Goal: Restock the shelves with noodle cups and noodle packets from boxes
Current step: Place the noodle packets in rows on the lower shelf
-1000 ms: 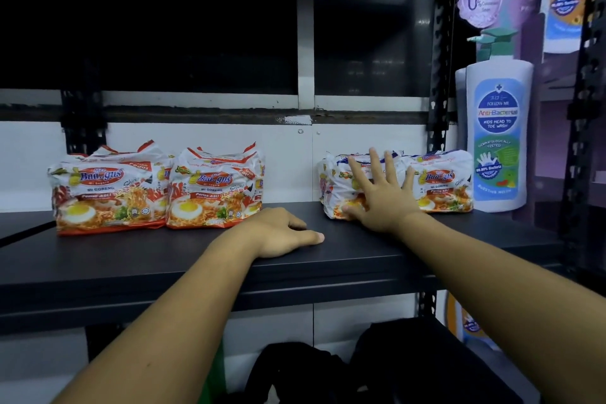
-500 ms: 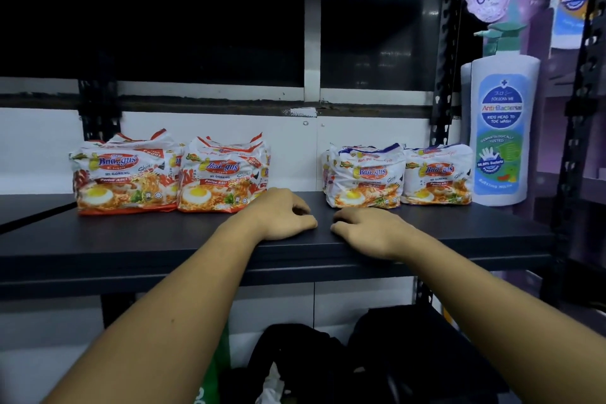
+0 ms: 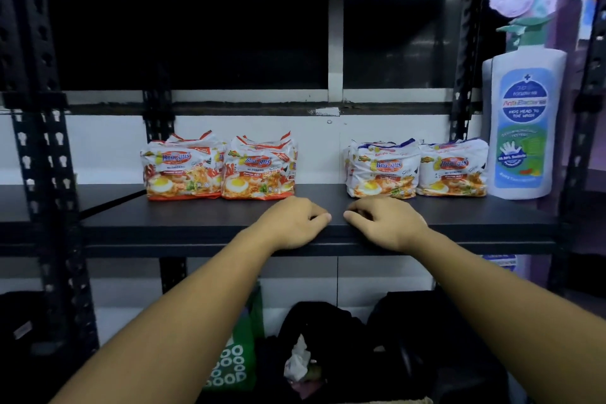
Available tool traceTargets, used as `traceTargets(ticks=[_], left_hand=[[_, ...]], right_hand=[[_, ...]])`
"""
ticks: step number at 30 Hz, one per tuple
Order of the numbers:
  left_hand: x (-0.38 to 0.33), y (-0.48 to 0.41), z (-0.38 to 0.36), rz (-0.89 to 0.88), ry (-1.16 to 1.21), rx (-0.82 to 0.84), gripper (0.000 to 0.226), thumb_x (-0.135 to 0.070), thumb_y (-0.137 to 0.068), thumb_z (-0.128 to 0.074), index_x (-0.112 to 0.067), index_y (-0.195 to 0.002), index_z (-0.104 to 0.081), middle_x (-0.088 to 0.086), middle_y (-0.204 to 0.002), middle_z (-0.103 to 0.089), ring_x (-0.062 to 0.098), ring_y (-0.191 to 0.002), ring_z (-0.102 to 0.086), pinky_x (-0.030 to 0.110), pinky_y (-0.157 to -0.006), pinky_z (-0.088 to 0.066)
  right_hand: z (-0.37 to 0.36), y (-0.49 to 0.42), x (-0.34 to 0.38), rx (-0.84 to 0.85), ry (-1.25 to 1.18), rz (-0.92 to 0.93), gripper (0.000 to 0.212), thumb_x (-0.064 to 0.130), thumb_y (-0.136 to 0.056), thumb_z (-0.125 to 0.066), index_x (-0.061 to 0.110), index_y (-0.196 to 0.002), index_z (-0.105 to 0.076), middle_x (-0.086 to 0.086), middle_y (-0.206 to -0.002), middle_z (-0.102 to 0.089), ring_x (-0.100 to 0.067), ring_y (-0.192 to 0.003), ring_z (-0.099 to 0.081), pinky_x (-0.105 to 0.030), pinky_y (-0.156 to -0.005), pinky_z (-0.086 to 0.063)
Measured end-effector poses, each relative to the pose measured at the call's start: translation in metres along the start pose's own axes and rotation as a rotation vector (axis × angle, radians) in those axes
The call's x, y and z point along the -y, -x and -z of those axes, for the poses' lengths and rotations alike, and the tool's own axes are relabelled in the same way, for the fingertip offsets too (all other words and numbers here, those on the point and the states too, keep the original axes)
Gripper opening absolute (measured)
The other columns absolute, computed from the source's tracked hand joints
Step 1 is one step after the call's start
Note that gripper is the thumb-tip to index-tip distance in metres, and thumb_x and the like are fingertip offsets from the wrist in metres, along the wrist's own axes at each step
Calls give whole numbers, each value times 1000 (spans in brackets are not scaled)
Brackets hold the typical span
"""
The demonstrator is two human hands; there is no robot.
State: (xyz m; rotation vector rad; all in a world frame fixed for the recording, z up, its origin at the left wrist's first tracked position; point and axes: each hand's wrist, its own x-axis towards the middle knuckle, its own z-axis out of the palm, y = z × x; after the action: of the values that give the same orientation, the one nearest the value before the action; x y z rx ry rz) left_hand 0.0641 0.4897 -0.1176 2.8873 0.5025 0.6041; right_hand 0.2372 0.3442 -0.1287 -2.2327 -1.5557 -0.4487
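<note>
Your left hand (image 3: 295,223) and right hand (image 3: 387,223) rested loosely curled, empty, on the shelf (image 3: 196,220); upright "Mi Goreng" packets (image 3: 259,170) faced you.

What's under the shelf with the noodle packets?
Below the shelf: a green bag with white rings, dark bags, something crumpled and white. The left forearm and right forearm cover parts of that space; the left corner is too dark to read.

Both bare forearms reach from the lower corners toward mid-frame, left hand (image 3: 295,223) and right hand (image 3: 390,223) palm-down, fingers loosely curled, fingertips nearly meeting
</note>
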Motion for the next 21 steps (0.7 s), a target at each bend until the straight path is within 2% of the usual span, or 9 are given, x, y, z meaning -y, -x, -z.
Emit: traceTargets(ticks=[2, 4, 7, 9, 11, 14, 17, 19, 21], left_hand=[[-2, 23, -1, -27, 20, -62, 29, -45, -103, -51, -29, -102, -76, -6, -98, -76, 16, -96, -66, 37, -88, -53], [-4, 48, -4, -80, 60, -177, 33, -43, -101, -56, -28, -125, -74, -8, -123, -74, 12, -118, -64, 34, -102, -50], [-11, 94, -16, -154, 171, -286, 33, -35, -101, -62, -22, -130, -72, -9, -131, -70, 3, -123, -60, 23, -107, -46], [-13, 124, -35, -160, 206, -265, 33, -33, -101, -65, -21, -131, -72, -9, -133, -69, 0, -125, -57, 17, -108, -43], [-11, 152, -61, -151, 208, -207, 32, -32, -101, -65, -19, -128, -73, -9, -129, -70, 1, -122, -58, 16, -104, -44], [-2, 186, -109, -90, 197, -65, 37, -38, -99, -64, -19, -128, -73, -6, -129, -71, 7, -121, -62, 25, -104, -48], [7, 213, -155, -19, 153, 148, 45, -47, -99, -59, -21, -135, -69, -4, -138, -66, 13, -128, -59, 32, -108, -47], [12, 227, -182, 12, 130, 268, 47, -48, -101, -59, -22, -139, -65, -4, -144, -62, 14, -133, -56, 30, -111, -43], [18, 237, -207, 61, 108, 387, 51, -51, -101, -58, -24, -145, -60, -4, -150, -56, 16, -139, -50, 30, -114, -40]], right_hand=[[-1, 14, 7, -68, -59, 100, 34, 53, -101, -44, 34, -112, -70, 13, -107, -70, -14, -105, -63, -38, -88, -51], [-6, 35, 15, -157, -98, 238, 34, 45, -103, -50, 26, -125, -69, 10, -126, -67, -13, -123, -57, -36, -104, -46], [-13, 83, 30, -226, -145, 359, 44, 46, -103, -49, 23, -139, -61, 9, -141, -58, -8, -135, -48, -31, -115, -35], [-24, 119, 38, -128, -193, 373, 47, 51, -104, -47, 26, -141, -58, 13, -142, -57, -4, -135, -46, -27, -113, -35], [-42, 153, 41, 19, -210, 359, 48, 55, -104, -45, 30, -144, -55, 17, -141, -57, 1, -134, -46, -24, -110, -37], [-77, 196, 39, 258, -192, 286, 55, 61, -101, -43, 34, -148, -49, 19, -145, -54, 3, -133, -44, -23, -109, -39], [-121, 227, 28, 495, -174, 189, 61, 68, -98, -41, 35, -148, -49, 18, -144, -53, 4, -117, -47, -16, -94, -40], [-147, 241, 22, 626, -158, 117, 69, 77, -93, -38, 37, -148, -49, 13, -141, -58, -3, -117, -54, -25, -97, -46], [-169, 250, 19, 738, -159, 84, 68, 73, -94, -44, 34, -150, -47, 10, -147, -56, -10, -126, -54, -31, -106, -44]])
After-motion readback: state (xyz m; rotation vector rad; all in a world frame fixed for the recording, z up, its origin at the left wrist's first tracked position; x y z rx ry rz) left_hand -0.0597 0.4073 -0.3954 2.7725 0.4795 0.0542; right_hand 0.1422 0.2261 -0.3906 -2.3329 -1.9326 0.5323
